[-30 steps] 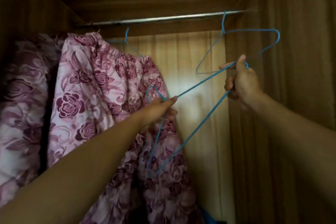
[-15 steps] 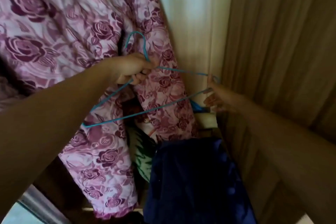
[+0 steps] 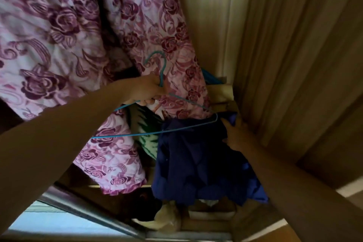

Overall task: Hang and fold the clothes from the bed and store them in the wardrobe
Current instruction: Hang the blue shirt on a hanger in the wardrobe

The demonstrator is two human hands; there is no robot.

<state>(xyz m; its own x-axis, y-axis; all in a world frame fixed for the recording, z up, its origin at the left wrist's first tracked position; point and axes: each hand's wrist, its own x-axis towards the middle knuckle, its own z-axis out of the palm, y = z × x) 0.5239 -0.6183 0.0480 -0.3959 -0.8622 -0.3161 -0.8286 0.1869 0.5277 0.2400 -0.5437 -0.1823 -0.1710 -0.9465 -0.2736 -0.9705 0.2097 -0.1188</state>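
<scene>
My left hand (image 3: pixel 146 90) grips a thin blue wire hanger (image 3: pixel 161 133) at the base of its hook, inside the wardrobe. The hanger's triangle stretches to the right, with its far corner near my right hand (image 3: pixel 234 135). That hand rests on a dark blue garment (image 3: pixel 198 167) lying crumpled at the lower right of the wardrobe, fingers curled into the top of the cloth. A pink garment with purple roses (image 3: pixel 82 31) hangs behind the hanger and fills the upper left.
The wardrobe's wooden side wall (image 3: pixel 294 65) stands close on the right. A green and white patterned cloth (image 3: pixel 146 141) lies between the floral garment and the blue one. A metal sliding-door track (image 3: pixel 92 214) runs along the bottom edge.
The blue hanger came off the rail and down in my left hand. My right hand let go of the hanger's corner and dropped onto the dark blue garment. The view tilted down.
</scene>
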